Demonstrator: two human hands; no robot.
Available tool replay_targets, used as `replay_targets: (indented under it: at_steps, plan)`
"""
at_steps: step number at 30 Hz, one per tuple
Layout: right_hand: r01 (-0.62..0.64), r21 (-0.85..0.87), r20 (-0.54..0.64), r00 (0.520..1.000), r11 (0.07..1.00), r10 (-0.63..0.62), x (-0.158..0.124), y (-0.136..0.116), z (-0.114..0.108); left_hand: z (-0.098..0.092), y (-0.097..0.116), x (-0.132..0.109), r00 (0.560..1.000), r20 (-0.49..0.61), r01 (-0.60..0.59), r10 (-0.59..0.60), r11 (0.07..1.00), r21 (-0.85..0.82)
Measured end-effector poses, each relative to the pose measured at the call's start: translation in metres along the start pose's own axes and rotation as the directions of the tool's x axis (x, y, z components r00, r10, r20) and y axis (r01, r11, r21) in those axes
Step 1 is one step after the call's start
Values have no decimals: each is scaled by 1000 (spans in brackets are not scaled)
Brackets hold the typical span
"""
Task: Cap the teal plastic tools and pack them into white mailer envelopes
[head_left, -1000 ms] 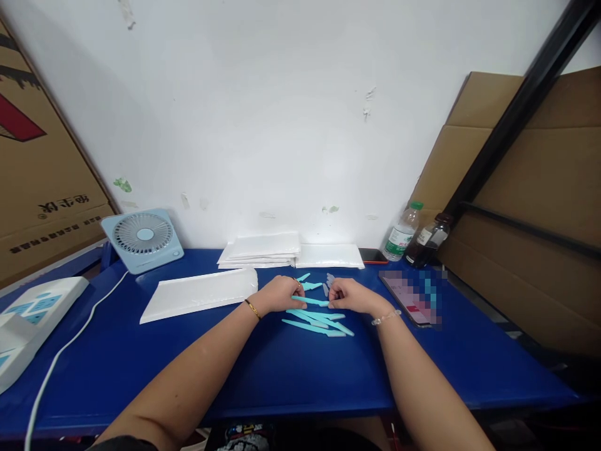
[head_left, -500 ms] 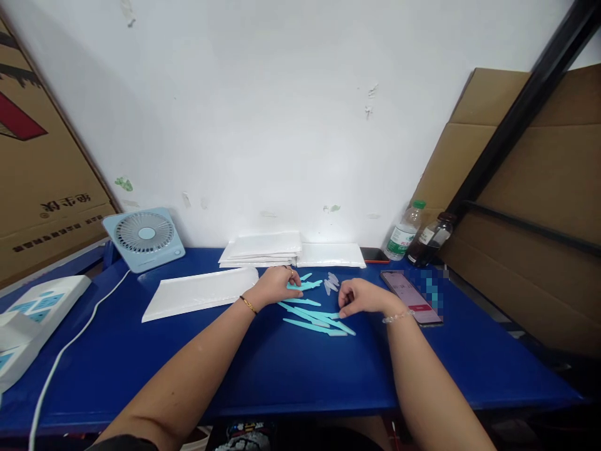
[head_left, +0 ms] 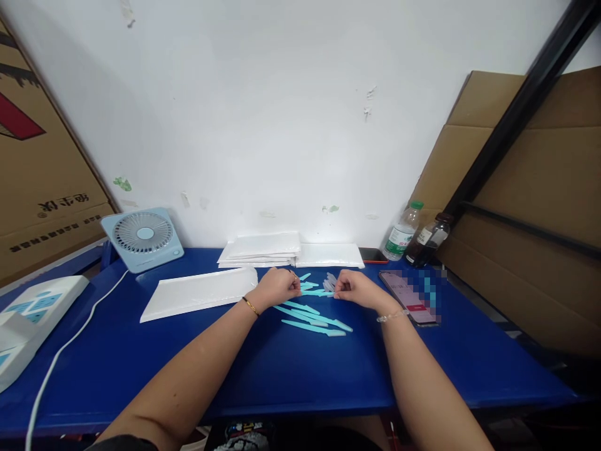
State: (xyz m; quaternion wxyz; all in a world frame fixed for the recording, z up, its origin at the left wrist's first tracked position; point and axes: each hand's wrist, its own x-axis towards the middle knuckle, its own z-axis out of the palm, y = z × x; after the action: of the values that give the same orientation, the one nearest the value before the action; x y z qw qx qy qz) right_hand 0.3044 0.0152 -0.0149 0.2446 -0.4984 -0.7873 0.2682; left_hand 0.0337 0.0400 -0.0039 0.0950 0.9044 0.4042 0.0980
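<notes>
Several slim turquoise plastic sticks (head_left: 313,319) lie scattered on the blue table (head_left: 282,369). My left hand (head_left: 278,286) and my right hand (head_left: 353,289) are both closed in a pinch on the two ends of one turquoise stick (head_left: 317,292), held level just above the pile. A few small clear caps (head_left: 330,282) lie just behind it, between the hands. I wear a gold bangle on the left wrist and a bead bracelet on the right.
A flat white pouch (head_left: 200,292) lies left of my hands, with a stack of white pouches (head_left: 263,249) at the wall. A small fan (head_left: 143,237), its white cable, a phone (head_left: 407,295), two bottles (head_left: 417,239) and cardboard boxes surround the table.
My right hand moved back from the pile toward the wall and met my left hand. Both now pinch a stick between them, farther back than a second ago.
</notes>
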Motion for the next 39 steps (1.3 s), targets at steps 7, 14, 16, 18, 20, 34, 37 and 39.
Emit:
replay_targets:
  at_steps: [7, 14, 16, 18, 20, 34, 37, 39]
  plan:
    - [-29, -90, -116, 993, 995, 18, -1, -2, -6, -13, -6, -7, 998, -55, 30, -34, 998, -58]
    - [5, -27, -28, 1000, 1000, -6, 0, -7, 6, -6, 2, -8, 980, 199, -4, 18, 997, -71]
    - [10, -16, 2, 1000, 1000, -10, 0, -8, 7, -4, 2, -7, 981, 195, 7, 6, 998, -66]
    - [-9, -16, 24, 1000, 1000, 9, -1, -9, 4, -2, 0, -6, 988, 156, 17, -9, 999, -51]
    - [-55, 2, 85, 995, 998, 55, -4, -11, -2, -1, -2, -5, 995, 90, 42, -39, 999, -24]
    - [-44, -127, 353, 932, 991, 87, -14, -28, 9, 6, 16, -7, 981, 144, -103, 126, 982, -156]
    - [-32, -92, 297, 953, 995, 58, -14, -31, 6, 6, 18, -7, 985, 143, -72, 92, 987, -143]
    - [-34, -68, 243, 969, 997, 49, -14, -32, 4, 5, 20, -7, 986, 141, -69, 89, 987, -143]
